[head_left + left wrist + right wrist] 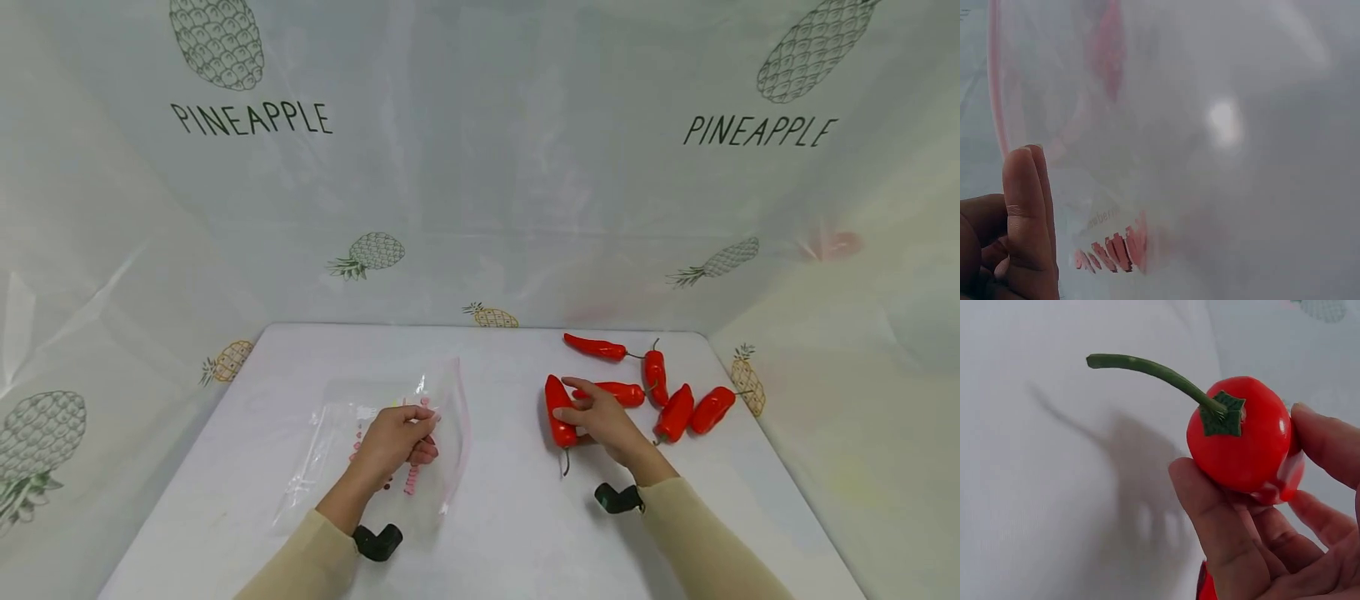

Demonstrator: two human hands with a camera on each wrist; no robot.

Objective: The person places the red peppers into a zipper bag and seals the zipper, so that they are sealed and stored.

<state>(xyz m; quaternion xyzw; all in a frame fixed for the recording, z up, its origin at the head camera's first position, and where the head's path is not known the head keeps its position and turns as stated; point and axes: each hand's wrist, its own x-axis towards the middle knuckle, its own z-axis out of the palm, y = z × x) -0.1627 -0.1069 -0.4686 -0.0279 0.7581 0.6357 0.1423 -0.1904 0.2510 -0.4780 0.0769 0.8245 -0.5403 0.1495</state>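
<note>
Right hand: thumb and fingers round glossy red pepper with curved green stem, just above white table, right of bag | left hand: seems to pinch clear pink-edged plastic bag | technique: light, even pressure should suit smooth sides

Camera views, three: your head and both your wrists.
Head view: looks from high up, forward and down, set well back; covers the white table and the pineapple-print sheet beyond. Left wrist view: looks from beside your left hand, close up, fingers entering at lower left, across the clear bag; shares bag and hand with the head view. Right wrist view: looks past your right hand, close up, at the red pepper's stem end; shares pepper and hand with the head view.
</note>
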